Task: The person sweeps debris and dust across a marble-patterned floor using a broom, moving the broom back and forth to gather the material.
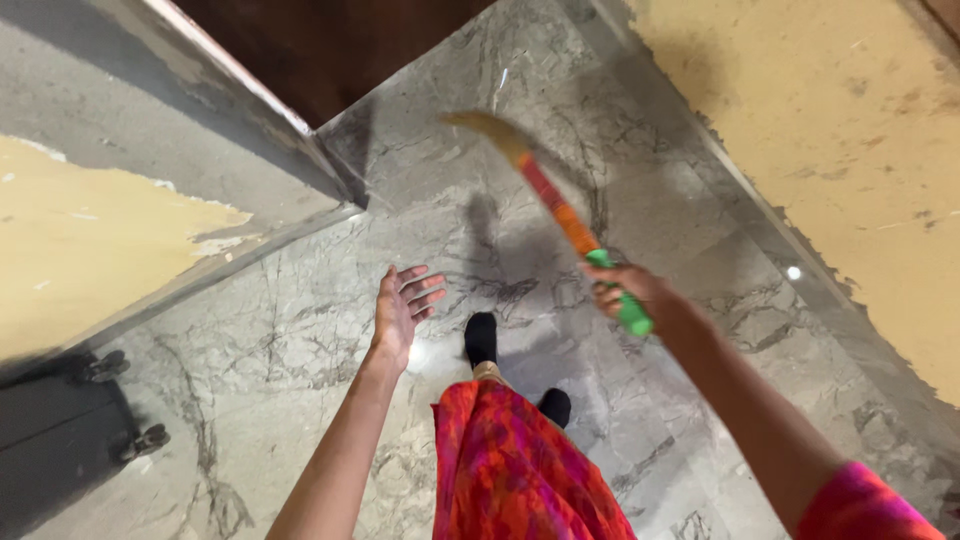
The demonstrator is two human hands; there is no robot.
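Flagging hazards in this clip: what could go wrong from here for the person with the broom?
The broom, gripped in the right hand at its green end, is raised and blurred; it might strike the nearby wall. The feet wear only dark socks on the glossy marble floor, so a slip seems possible. The left hand is open and holds nothing for support.

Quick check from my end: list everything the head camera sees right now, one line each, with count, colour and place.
broom: one, green grip, orange-red handle, tan bristles blurred, held above the floor at centre.
marble floor: one, grey veined, across the middle.
walls: two, yellow with worn patches, left and right.
doorway: one, dark brown, top centre.
wheeled case: one, black, lower left corner.
feet: two, black socks, bottom centre below a pink-red garment.
left hand: open, empty.
right hand: gripping the broom's green end.
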